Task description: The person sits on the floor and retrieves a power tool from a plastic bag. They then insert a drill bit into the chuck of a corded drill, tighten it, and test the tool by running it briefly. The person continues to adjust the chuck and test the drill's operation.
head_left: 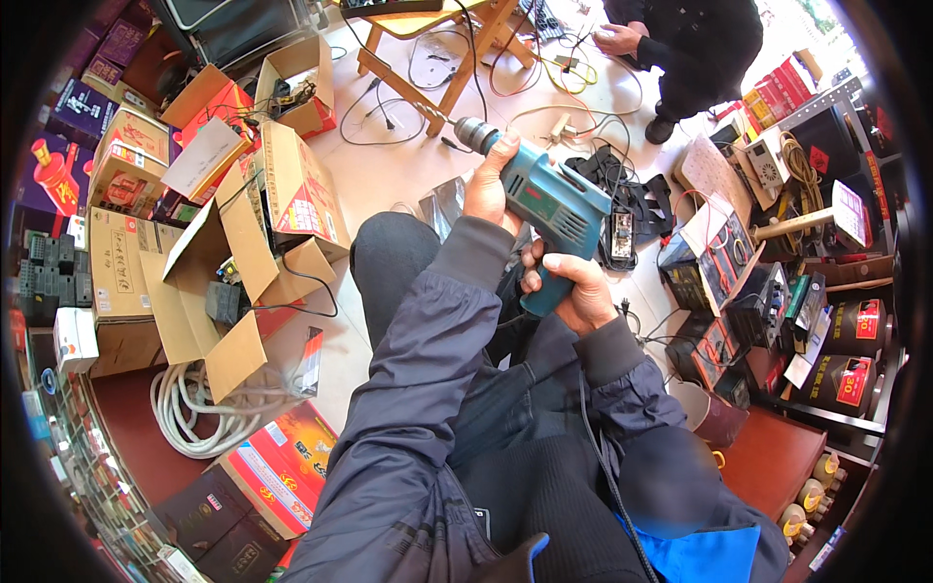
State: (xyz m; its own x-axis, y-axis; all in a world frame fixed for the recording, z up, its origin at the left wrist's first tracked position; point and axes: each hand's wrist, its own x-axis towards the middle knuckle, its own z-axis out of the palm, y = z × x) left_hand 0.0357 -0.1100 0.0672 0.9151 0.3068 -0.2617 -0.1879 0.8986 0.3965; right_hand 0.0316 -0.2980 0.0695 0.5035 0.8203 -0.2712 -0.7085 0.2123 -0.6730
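A teal power drill (556,202) is held up in front of my knees, its body slanting up to the left. My left hand (491,185) wraps round the front of the drill just behind its metal chuck (474,134). A drill bit (434,109) sticks out of the chuck toward the upper left. Around the drill's grip closes my right hand (581,290), near the grip's lower end. The right fingers partly hide the grip, and the trigger cannot be made out.
Open cardboard boxes (248,243) crowd the left, above a coiled pale hose (194,413). A wooden stool (452,73) stands ahead, with cables (583,83) across the floor. Another person (685,49) is at the upper right. A black strapped bag (622,189) and a mallet (807,225) lie right.
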